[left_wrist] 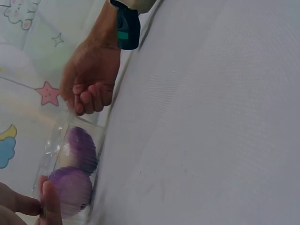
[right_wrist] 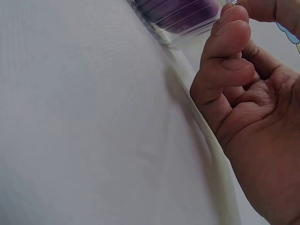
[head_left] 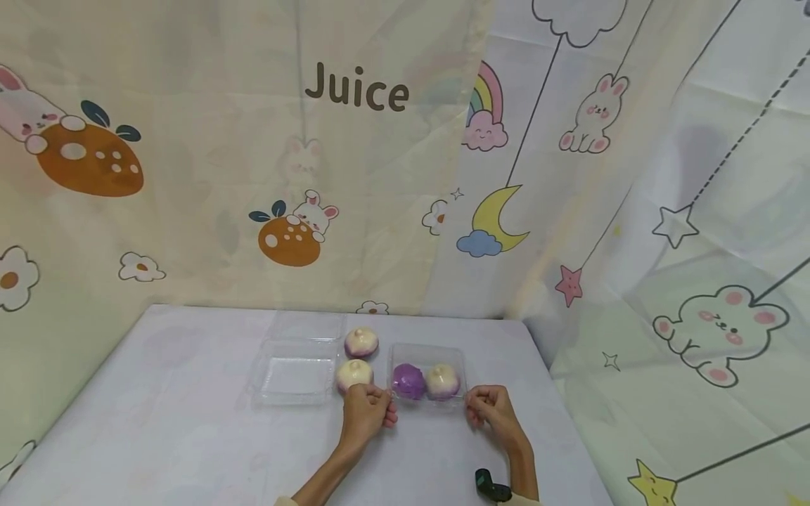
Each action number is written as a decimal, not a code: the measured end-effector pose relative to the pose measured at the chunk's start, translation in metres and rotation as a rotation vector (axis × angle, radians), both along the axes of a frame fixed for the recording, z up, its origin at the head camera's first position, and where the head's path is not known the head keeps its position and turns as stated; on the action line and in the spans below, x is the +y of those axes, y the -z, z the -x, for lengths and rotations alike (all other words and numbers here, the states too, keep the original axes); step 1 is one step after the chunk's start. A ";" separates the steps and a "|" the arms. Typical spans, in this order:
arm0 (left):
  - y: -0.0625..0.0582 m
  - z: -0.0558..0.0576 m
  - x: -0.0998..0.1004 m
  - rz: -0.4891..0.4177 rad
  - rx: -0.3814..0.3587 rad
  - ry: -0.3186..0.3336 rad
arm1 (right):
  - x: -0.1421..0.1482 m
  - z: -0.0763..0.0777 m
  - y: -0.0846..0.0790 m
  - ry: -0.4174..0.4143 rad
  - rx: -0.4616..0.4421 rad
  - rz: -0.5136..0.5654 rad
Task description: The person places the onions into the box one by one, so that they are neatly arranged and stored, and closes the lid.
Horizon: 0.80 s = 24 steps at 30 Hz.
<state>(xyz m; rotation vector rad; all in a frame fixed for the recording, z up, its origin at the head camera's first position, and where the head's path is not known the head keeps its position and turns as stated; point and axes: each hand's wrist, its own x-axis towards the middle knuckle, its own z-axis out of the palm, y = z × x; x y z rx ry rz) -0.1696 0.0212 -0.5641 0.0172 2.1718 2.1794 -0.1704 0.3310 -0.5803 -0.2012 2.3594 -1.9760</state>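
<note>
A small clear plastic box (head_left: 427,353) sits at the middle right of the table. Inside it lie a purple round bun-like piece (head_left: 408,381) and a cream one with a purple base (head_left: 442,381). My left hand (head_left: 367,416) pinches the box's front left corner between thumb and fingers. At the front right corner my right hand (head_left: 496,414) pinches the plastic edge; in the right wrist view that hand (right_wrist: 248,89) has its other fingers curled. Pleated purple sides of the pieces show through the plastic in the left wrist view. Whether the lid is fastened I cannot tell.
Left of the hands lies an open clear plastic box (head_left: 297,379), its lid folded back. Beside it stand two cream and purple bun-like pieces, one behind (head_left: 361,342) and one nearer (head_left: 354,375), partly behind my left hand. Printed cloth (head_left: 380,161) hangs behind the white table (head_left: 209,436).
</note>
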 end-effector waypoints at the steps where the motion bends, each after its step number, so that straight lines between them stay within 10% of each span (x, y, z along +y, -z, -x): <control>1: 0.001 0.000 0.001 -0.006 -0.001 -0.007 | 0.000 -0.001 -0.001 0.005 -0.006 -0.002; 24: -0.010 0.022 0.014 0.195 0.122 -0.078 | 0.001 0.015 -0.009 0.148 -0.054 -0.094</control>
